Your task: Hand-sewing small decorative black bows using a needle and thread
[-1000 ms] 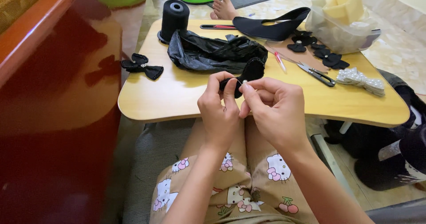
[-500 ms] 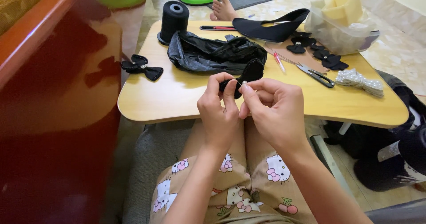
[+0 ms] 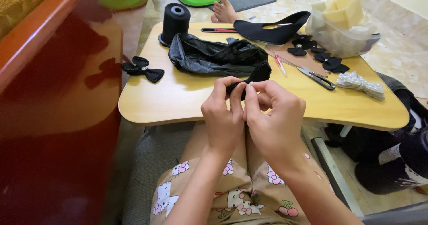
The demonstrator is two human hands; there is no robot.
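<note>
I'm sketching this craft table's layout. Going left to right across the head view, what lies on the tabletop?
Finished black bow → black thread cone → crumpled black plastic bag → small scissors → white beaded bow. The clear tub sits farther back, at the right.

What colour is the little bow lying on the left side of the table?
The bow is black, with a small shiny bit at its middle. The head view shows it.

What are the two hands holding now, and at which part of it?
Both the left hand and the right hand pinch a small black fabric bow piece at its near end; its far end sticks up free.
</note>
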